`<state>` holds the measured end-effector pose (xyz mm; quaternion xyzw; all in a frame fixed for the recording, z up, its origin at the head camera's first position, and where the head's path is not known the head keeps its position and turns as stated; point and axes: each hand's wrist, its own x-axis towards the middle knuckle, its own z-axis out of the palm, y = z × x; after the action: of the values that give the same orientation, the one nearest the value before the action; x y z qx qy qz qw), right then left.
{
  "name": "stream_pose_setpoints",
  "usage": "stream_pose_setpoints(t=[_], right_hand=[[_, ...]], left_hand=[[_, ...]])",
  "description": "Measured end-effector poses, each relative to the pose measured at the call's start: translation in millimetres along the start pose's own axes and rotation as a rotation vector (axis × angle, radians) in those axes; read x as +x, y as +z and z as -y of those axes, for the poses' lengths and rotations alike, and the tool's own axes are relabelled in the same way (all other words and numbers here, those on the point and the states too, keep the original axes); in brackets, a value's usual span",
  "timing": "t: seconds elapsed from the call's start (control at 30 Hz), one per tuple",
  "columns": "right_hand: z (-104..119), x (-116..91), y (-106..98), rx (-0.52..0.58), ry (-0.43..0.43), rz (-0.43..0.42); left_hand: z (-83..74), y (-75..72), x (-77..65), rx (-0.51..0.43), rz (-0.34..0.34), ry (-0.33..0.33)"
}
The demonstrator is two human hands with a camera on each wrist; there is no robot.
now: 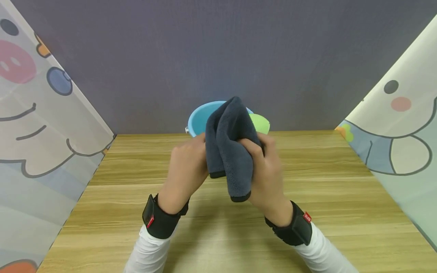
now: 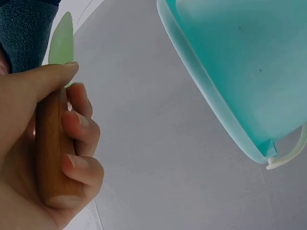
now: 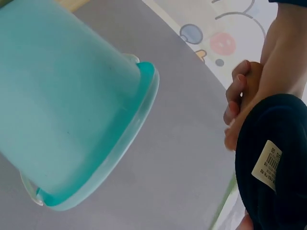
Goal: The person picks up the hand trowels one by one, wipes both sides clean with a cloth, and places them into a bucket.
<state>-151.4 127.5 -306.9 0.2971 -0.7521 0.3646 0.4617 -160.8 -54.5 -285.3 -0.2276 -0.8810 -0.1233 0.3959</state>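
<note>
My left hand (image 1: 186, 165) grips the brown wooden handle (image 2: 52, 148) of a spatula, its fingers curled round it in the left wrist view. The spatula's pale green head (image 1: 260, 123) shows beyond the towel in the head view. A dark grey towel (image 1: 235, 167) with black edging drapes over the middle of the spatula. My right hand (image 1: 269, 172) grips this towel from the right, close to the green head, and the fold hides part of its fingers. In the right wrist view, the towel carries a white printed label (image 3: 267, 165).
Behind the hands stands a light blue bucket (image 1: 199, 120), partly covered by the towel in the head view. Its pale handle (image 2: 292, 154) hangs from the rim. A wood-grain table (image 1: 136, 167) lies below, with a grey wall (image 1: 170, 57) behind and cartoon-printed sheets (image 1: 399, 125) at the sides.
</note>
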Motion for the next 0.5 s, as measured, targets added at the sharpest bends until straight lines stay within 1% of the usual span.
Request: stream_pose_setpoints(t=[0.13,0.27,0.33,0.4,0.5], right_hand=[[1.6,-0.5,1.8,-0.014,-0.007,0.018],[1.4,-1.5,2.1,-0.025,0.007,0.040],[0.7,-1.9,2.8,-0.033,0.007,0.037],[-0.1,-1.8,4.8,-0.056,-0.012,-0.001],[-0.6,-0.2,8.9,-0.123,-0.084,-0.093]], left_hand=[[-0.4,0.4,-1.7,-0.067,-0.014,0.001],[-1.3,0.2,-1.0,-0.085,-0.039,0.021],[-1.5,1.0,-0.5,-0.086,-0.055,0.034],[-1.4,1.8,-0.2,-0.088,-0.068,0.048],[-1.4,3.0,-0.5,-0.093,-0.065,0.066]])
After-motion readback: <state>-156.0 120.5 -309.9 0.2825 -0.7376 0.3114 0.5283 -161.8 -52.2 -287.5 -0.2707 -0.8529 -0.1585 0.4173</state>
